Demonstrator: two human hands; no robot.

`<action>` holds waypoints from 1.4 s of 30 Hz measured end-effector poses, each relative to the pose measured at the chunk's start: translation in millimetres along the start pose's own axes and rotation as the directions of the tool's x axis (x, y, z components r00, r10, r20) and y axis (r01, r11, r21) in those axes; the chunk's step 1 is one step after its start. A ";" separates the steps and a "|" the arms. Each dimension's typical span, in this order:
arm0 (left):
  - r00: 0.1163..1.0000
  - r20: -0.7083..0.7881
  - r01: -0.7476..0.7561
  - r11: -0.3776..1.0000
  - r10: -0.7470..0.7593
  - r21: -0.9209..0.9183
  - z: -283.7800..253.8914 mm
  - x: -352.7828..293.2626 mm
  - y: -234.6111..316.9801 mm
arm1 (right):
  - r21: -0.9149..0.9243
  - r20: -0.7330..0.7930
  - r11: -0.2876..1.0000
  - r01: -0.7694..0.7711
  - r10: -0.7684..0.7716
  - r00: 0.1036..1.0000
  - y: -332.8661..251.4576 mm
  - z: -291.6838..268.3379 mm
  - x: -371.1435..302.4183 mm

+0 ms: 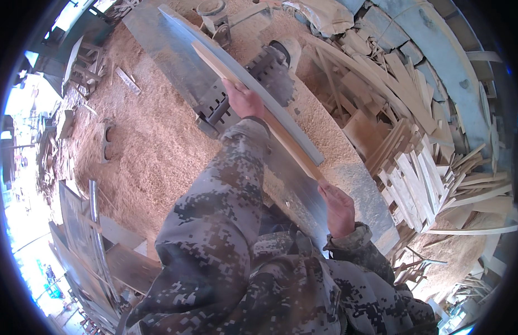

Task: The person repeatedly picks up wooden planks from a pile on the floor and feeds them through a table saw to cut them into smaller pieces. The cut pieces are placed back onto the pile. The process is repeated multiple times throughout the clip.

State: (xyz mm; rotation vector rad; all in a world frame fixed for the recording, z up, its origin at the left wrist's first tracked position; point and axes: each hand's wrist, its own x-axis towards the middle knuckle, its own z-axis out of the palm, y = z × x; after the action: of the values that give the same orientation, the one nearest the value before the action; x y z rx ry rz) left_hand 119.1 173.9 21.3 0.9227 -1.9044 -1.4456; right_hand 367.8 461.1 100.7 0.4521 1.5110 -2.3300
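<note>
Camouflage sleeves [225, 223] filled the lower view, and beyond them the right hand [338, 209] was closed on the near end of a long wooden board [259, 106], while the left hand [243, 100] pressed flat on its middle, fingers not wrapped. That board lay along the grey machine table [175, 61] beside the fence; with bare hands so close to the machine, a slip on sawdust [153, 139] could have pulled fingers toward the cutter

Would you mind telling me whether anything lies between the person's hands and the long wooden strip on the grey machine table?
Nothing visible does: the left hand presses on the long pale wooden strip, and the right hand grips its near end.
</note>
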 end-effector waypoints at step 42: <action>0.946 0.282 -0.226 0.948 0.159 0.224 -4.7 335.9 -21.6 | -0.775 0.276 0.493 0.395 -0.298 0.914 18.4 314.5 237.2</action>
State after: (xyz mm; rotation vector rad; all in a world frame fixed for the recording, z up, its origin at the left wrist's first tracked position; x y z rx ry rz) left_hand -74.4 -101.4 12.9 0.6532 -2.3465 -1.2751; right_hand 136.1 142.1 105.4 -0.2637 2.5673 -1.5013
